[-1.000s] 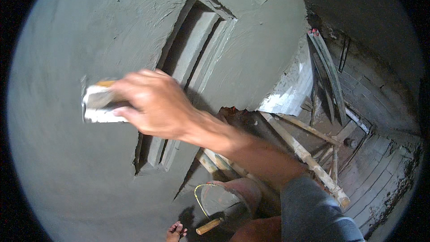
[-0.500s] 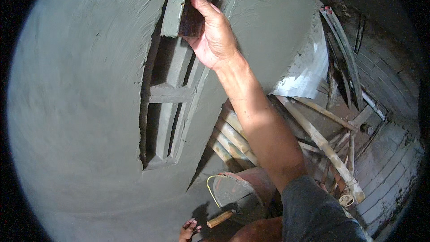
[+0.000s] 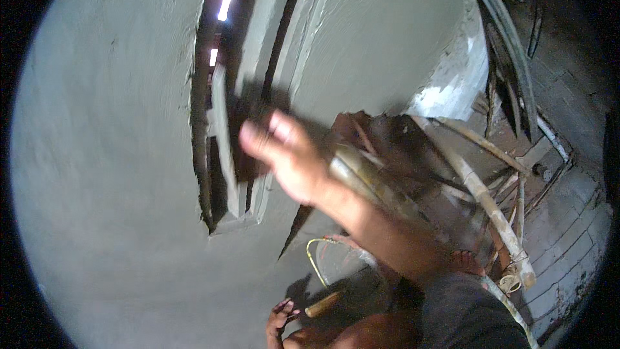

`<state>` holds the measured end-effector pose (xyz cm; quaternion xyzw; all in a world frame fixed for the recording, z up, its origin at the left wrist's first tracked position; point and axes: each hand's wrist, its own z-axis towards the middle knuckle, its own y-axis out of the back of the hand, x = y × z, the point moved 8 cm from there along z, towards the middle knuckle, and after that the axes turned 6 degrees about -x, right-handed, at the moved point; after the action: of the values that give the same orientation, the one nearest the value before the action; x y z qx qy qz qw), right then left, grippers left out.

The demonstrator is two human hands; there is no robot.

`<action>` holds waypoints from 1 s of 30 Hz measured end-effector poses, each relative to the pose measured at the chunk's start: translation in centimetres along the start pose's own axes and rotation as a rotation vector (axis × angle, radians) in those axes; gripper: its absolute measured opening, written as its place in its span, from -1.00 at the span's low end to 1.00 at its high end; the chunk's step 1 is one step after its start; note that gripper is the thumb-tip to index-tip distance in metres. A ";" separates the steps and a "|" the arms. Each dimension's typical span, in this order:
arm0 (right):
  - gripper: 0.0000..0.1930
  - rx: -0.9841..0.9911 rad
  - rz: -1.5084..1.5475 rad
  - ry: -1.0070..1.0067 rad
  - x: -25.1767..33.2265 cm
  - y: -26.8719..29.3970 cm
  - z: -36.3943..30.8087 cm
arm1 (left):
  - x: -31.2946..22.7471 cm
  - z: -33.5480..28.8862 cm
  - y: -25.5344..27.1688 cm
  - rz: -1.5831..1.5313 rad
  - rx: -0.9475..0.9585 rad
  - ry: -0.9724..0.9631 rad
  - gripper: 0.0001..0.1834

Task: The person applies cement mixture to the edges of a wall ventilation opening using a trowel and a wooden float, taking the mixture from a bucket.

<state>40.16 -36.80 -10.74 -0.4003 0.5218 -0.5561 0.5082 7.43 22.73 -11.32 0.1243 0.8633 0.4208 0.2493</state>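
Observation:
My right hand (image 3: 287,158), blurred by motion, grips a plastering float (image 3: 224,148), a dark board with a grey, mortar-smeared edge. It is in front of the lower part of a tall, narrow recessed vent opening (image 3: 284,45) in the wet grey plastered wall (image 3: 116,155). The blur hides whether the float touches the opening's frame. My left hand (image 3: 282,317) is low by my knee, fingers loosely apart and holding nothing. Close to it, a wooden tool handle (image 3: 323,304) sticks out from a bucket (image 3: 345,258) with a yellow wire bail.
Bamboo poles (image 3: 478,194) and scrap lie to the right, below a torn pale sheet (image 3: 455,87). Curved strips (image 3: 510,45) lean at the far right beside a block wall (image 3: 568,239). Light shows through a gap (image 3: 226,3) in the opening.
My right hand has moved down with the float, from the opening's upper part to its lower part. The view has shifted slightly. My left hand stays by the knee.

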 end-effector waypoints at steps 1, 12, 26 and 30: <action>-0.62 0.010 0.072 0.088 2.1 -0.1 1.3 | 0.3 0.0 0.5 0.019 0.003 -0.004 -0.41; -0.67 0.181 0.067 0.241 2.9 -3.3 4.8 | -2.7 -2.6 -1.4 0.132 -0.036 -0.041 -0.37; -0.45 -0.124 -0.184 -0.179 -1.0 4.2 -8.3 | -2.5 -3.5 -0.7 -0.002 -0.110 -0.057 -0.69; -0.41 -0.240 -0.162 -0.289 -2.1 5.9 -12.5 | -4.1 -3.6 -1.2 -0.080 -0.072 -0.198 -0.82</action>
<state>29.18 -32.16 -18.09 -0.5740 0.4722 -0.4658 0.4802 8.94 17.85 -9.01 0.1217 0.8231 0.4267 0.3543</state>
